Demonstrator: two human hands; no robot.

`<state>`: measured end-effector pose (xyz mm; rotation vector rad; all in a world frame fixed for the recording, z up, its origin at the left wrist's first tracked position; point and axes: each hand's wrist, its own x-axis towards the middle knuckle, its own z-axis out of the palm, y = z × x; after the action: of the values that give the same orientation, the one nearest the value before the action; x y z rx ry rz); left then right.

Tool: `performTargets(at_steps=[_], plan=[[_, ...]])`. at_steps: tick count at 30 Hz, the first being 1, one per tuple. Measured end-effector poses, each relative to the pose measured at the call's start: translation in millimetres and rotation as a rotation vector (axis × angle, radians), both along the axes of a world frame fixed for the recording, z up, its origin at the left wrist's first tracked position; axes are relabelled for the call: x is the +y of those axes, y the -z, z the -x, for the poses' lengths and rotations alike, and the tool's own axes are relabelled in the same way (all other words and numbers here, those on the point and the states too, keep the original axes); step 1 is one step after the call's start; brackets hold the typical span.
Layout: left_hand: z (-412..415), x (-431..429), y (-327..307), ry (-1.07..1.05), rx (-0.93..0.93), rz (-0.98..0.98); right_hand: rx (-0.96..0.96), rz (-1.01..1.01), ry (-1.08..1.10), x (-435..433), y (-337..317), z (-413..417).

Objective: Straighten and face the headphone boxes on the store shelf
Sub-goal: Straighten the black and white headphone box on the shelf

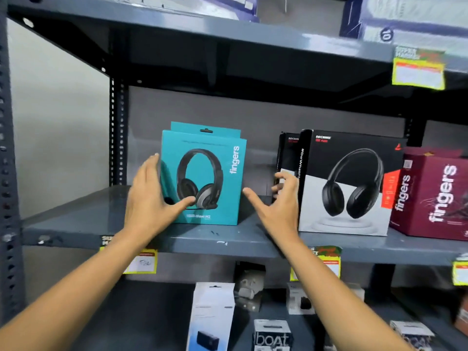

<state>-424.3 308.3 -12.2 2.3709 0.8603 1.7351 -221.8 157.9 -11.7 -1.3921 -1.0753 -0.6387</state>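
Observation:
A teal headphone box (215, 158) stands upright on the grey shelf (76, 221), its front facing me, with a second teal box just behind it. My left hand (149, 196) lies flat against its left side, thumb across the lower front. My right hand (276, 201) hovers open in the gap to the right of the teal box, fingers spread, apart from it. Its fingertips reach near the left edge of a black and white headphone box (347, 183), which has a like box behind it. A maroon box (433, 196) stands at the far right, angled.
Yellow price tags (417, 72) hang on the shelf edges. The lower shelf holds small white boxes (212, 315) and a box marked boat (272, 338). A perforated steel upright (7, 173) runs down the left. Large packages sit on the top shelf.

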Motion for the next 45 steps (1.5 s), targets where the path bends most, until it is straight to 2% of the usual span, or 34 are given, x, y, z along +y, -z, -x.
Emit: performTargets(at_steps=[2, 4, 6, 8, 10, 12, 14, 17, 21, 25, 29, 39, 45], plan=[[-16, -23, 4, 0.009, -0.048, -0.208, -0.171, -0.086, 0.099, -25, 3, -12], [-45, -47, 11, 0.062, 0.003, -0.286, -0.280, -0.137, 0.226, -50, 7, -35], [-76, -69, 16, 0.129, 0.055, -0.277, -0.332, -0.136, 0.339, -75, 10, -62], [-109, -99, 18, 0.235, 0.054, -0.142, -0.336, -0.132, 0.404, -103, 8, -93], [-141, -128, 13, 0.363, 0.032, 0.125, -0.222, -0.098, 0.392, -125, 1, -125], [-178, -150, 1, 0.435, 0.050, 0.332, -0.024, -0.068, 0.340, -142, -6, -159], [-213, -158, -8, 0.449, 0.116, 0.466, 0.149, -0.037, 0.226, -151, -13, -186], [-246, -145, -10, 0.394, 0.144, 0.660, 0.266, 0.168, 0.091, -153, -13, -214], [-260, -116, -4, 0.428, 0.126, 0.858, 0.476, 0.193, -0.266, -142, -7, -254], [-268, -105, -2, 0.523, 0.154, 0.853, 0.575, 0.325, -0.546, -130, -9, -267], [-269, -112, -3, 0.553, 0.119, 0.847, 0.659, 0.400, -0.615, -125, -9, -279], [-247, -135, -2, 0.345, 0.080, 0.640, 0.447, 0.477, -0.223, -139, -1, -271], [-242, -136, 2, 0.299, 0.092, 0.650, 0.388, 0.534, -0.089, -147, 0, -263]])
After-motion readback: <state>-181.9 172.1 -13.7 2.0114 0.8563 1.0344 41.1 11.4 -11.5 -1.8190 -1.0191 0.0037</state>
